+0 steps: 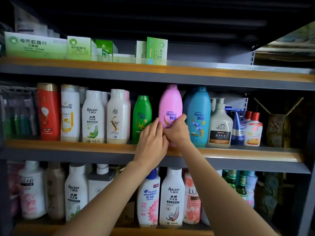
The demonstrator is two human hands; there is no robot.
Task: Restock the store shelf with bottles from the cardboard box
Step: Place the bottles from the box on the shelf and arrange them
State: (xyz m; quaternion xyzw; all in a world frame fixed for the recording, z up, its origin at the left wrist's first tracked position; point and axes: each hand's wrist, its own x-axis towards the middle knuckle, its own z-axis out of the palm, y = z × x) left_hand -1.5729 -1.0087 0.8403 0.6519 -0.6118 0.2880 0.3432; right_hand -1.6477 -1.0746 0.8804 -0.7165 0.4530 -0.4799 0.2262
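We have pink bottle (170,106) on middle shelf (68,147), between green bottle (142,116) and blue bottle (198,114). Left hand (150,140) and right hand (177,132): each grip clamped on its lower body. Placing step. Next, we judge: settle upright, label forward, release. Cardboard box unseen.

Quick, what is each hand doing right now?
Left hand: fingers against the lower left side of the tall pink plastic Rejoice bottle.
Right hand: closed around the same bottle's lower front.
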